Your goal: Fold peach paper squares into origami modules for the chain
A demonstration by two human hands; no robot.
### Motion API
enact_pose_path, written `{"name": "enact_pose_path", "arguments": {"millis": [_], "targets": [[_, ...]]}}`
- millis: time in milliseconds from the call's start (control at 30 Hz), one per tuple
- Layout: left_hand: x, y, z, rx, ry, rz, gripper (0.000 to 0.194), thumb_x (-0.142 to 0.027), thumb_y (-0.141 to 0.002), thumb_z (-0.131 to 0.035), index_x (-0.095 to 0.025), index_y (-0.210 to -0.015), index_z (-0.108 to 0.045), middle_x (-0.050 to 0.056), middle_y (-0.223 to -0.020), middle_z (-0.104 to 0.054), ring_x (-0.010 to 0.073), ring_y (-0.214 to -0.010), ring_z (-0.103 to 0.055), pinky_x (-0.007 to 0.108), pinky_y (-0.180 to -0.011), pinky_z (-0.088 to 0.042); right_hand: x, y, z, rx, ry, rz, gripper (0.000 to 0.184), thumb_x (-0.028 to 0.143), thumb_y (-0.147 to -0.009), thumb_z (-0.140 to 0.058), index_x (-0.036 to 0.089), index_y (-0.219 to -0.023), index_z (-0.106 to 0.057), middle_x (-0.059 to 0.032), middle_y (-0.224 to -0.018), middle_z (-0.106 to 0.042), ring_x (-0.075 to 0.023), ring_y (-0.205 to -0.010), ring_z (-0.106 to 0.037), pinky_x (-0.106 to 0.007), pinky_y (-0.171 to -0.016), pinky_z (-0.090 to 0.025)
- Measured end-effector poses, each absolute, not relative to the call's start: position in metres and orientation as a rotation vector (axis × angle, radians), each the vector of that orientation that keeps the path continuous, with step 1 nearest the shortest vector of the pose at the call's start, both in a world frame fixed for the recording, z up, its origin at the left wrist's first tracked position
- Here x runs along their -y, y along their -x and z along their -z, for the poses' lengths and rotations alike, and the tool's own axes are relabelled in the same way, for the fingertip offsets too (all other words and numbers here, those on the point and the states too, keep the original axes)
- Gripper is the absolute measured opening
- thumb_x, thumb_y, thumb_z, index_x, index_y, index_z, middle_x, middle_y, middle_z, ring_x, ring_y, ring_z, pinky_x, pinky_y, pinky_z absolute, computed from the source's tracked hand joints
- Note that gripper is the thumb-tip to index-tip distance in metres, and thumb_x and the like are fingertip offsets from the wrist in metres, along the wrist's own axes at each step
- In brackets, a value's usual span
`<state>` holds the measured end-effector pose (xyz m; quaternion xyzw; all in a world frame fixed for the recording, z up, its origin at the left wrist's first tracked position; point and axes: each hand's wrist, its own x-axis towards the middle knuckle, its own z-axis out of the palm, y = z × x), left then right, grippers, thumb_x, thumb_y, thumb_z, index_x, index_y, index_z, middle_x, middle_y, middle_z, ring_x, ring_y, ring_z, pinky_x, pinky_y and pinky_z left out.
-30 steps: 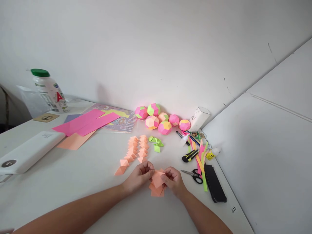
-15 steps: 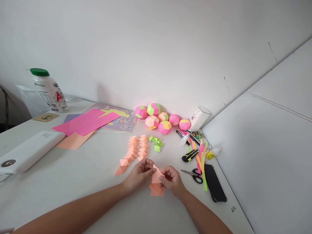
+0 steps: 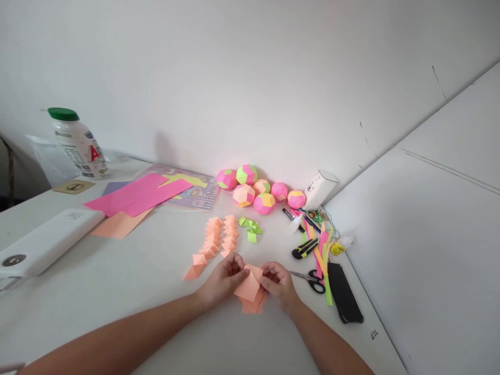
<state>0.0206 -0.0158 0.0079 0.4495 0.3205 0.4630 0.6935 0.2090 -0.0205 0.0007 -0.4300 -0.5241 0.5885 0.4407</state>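
While I watch from afar, peach sheet (image 3: 247, 285) slants, one corner pointing down-left; near-square, so long axis hard to tell. Half second ago, sheet showed as narrower triangle with right thumb over its face; now I see broader face, swung down-left, right thumb drawn back to right edge. Sheet sits between hands, over peach stack (image 3: 253, 308). Left hand (image 3: 223, 279) pinches sheet; right hand (image 3: 278, 286) curled at edge, whether gripping I can't tell.

The paper square (image 3: 247, 286) is plain peach, the balls (image 3: 264, 203) patched in pink, green, yellow and peach.
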Motion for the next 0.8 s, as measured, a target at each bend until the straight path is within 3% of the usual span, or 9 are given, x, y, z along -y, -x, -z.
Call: {"name": "enact_pose_path", "arguments": {"millis": [133,267,600,800], "targets": [[0.0171,-0.0189,-0.0105,-0.766,-1.067,-0.969,0.025,-0.041,-0.077,-0.062,-0.018,-0.075,-0.053,-0.002,-0.071,-0.055,0.0115,-0.062,-0.052,0.023,-0.056,-0.040,0.0204,-0.2093,-0.0008,1.305,1.062,-1.461,0.026,0.031,-0.068,-0.073,0.017,-0.087,-0.060,0.0033,-0.065,-0.058,-0.0082,-0.049,-0.053,-0.020,-0.046,-0.043],[0.0191,-0.0179,-0.0149,-0.764,-1.125,-0.907,0.024,-0.039,-0.075,-0.062,-0.019,-0.088,-0.060,-0.001,-0.074,-0.056,0.0148,-0.069,-0.054,0.028,-0.063,-0.043,0.0203,-0.2105,0.0014,1.312,1.063,-1.456,0.025,0.030,-0.070,-0.072,0.018,-0.088,-0.061,0.0030,-0.065,-0.058,-0.0084,-0.050,-0.053,-0.020,-0.047,-0.043],[0.0194,-0.0169,-0.0085,-0.737,-1.222,-0.961,0.034,-0.029,-0.074,-0.061,-0.024,-0.108,-0.061,0.003,-0.094,-0.055,0.0183,-0.087,-0.053,0.031,-0.074,-0.045,0.0191,-0.2111,0.0019,1.352,1.100,-1.463,0.039,0.029,-0.067,-0.074,0.018,-0.102,-0.063,0.0031,-0.066,-0.055,-0.0099,-0.055,-0.054,-0.023,-0.053,-0.045],[0.0221,-0.0180,-0.0077,-0.818,-1.265,-0.938,0.038,-0.030,-0.075,-0.061,-0.025,-0.113,-0.058,0.002,-0.091,-0.055,0.0194,-0.087,-0.055,0.033,-0.075,-0.048,0.0229,-0.2081,-0.0001,1.464,1.025,-1.493,0.021,0.035,-0.072,-0.071,0.016,-0.071,-0.062,0.0003,-0.068,-0.057,-0.0121,-0.060,-0.052,-0.023,-0.053,-0.043]]}}
